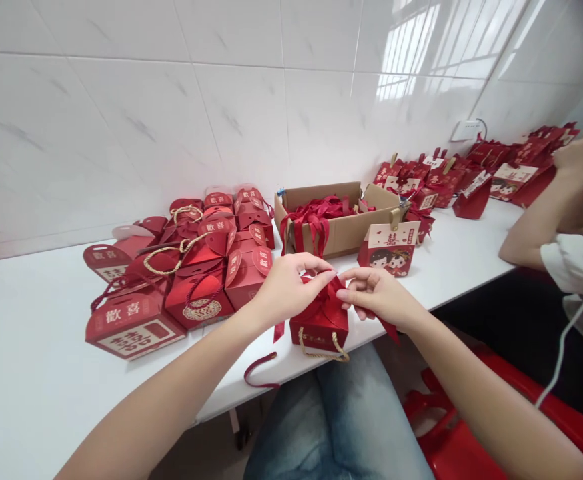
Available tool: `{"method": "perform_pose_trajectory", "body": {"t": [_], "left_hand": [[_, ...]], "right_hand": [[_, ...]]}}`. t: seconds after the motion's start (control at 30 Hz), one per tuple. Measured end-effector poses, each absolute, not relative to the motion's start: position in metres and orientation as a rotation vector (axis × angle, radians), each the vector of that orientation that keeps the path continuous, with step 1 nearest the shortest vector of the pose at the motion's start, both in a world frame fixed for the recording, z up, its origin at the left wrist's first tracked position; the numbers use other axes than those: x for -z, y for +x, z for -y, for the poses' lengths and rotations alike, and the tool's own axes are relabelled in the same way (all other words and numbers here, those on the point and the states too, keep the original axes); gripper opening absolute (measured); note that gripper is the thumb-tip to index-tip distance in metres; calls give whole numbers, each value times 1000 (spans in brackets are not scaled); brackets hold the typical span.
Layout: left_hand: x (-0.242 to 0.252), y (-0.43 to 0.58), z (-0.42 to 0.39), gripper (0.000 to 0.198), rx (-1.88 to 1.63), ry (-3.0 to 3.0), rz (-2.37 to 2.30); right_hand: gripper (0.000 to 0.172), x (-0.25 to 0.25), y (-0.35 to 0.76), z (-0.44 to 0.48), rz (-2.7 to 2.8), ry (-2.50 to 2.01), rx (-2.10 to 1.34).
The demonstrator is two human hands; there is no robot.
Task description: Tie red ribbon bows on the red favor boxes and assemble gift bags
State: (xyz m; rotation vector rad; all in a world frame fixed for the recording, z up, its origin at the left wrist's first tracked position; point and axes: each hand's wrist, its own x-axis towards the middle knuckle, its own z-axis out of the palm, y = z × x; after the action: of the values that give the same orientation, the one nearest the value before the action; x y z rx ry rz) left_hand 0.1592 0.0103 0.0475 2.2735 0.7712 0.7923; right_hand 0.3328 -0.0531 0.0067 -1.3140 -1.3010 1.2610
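A small red gift box (316, 333) with a gold rope handle stands at the table's front edge, before my lap. Over its top, my left hand (296, 283) pinches a red ribbon (327, 291). My right hand (374, 293) closes its thumb and fingers on the same ribbon from the other side. Ribbon tails hang down left and right of the box. Just behind the hands is a brown carton (354, 233) full of loose red ribbons (321, 212). A dark red strap (259, 370) with a gold end lies left of the box.
Several red gift boxes (136, 323) crowd together on the left of the white table (31, 333). A red and white box (389, 250) stands right of the carton, with more boxes (436, 180) behind it. Another person's arm (536, 213) rests on the table at right, near a red stool (461, 433).
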Motion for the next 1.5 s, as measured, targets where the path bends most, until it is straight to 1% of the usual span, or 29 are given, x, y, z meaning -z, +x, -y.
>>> {"method": "perform_pose_trajectory", "body": {"t": [0.07,0.2,0.27,0.33,0.47,0.53,0.7,0.83,0.9,0.97,1.03,1.13,1.23,1.33,1.4,1.5], "left_hand": [[-48,161,-10,19,-780,2321,-704],[-48,159,-12,24,-826,2359,-671],[-47,152,-15,28,-854,2344,-733],[-42,143,-19,26,-801,2397,-808],[-30,129,-24,14,-564,2613,-866],[-26,126,-25,9,-521,2649,-868],[-21,127,-28,11,-514,2680,-897],[-19,127,-27,12,-497,2716,-916],[-22,126,-25,17,-490,2748,-941],[-30,124,-25,26,-459,2769,-952],[-41,121,-25,36,-412,2693,-939],[-57,119,-28,43,-329,2304,-845],[-68,125,-32,36,-301,1990,-734],[-75,139,-35,29,-286,1933,-672],[-78,150,-37,30,-291,1898,-642],[-82,165,-43,38,-303,1871,-600]], "right_hand": [[48,-10,328,51,1346,-1323,-1267],[31,-13,319,48,1399,-1305,-1203],[27,-11,319,48,1392,-1284,-1143],[25,-7,322,49,1390,-1256,-1108],[32,-1,330,52,1449,-1261,-1202],[35,0,333,53,1494,-1255,-1243],[37,2,333,55,1563,-1310,-1192],[36,0,330,55,1515,-1386,-1148],[35,-3,326,54,1470,-1416,-1118],[32,-5,320,52,1433,-1432,-1080],[26,-7,314,49,1386,-1456,-1047],[22,-7,307,46,1336,-1543,-983],[18,-7,306,45,1487,-1573,-799],[17,-11,309,46,1733,-1482,-661],[20,-15,312,47,1840,-1414,-686],[22,-18,312,50,1859,-1435,-749]]}}
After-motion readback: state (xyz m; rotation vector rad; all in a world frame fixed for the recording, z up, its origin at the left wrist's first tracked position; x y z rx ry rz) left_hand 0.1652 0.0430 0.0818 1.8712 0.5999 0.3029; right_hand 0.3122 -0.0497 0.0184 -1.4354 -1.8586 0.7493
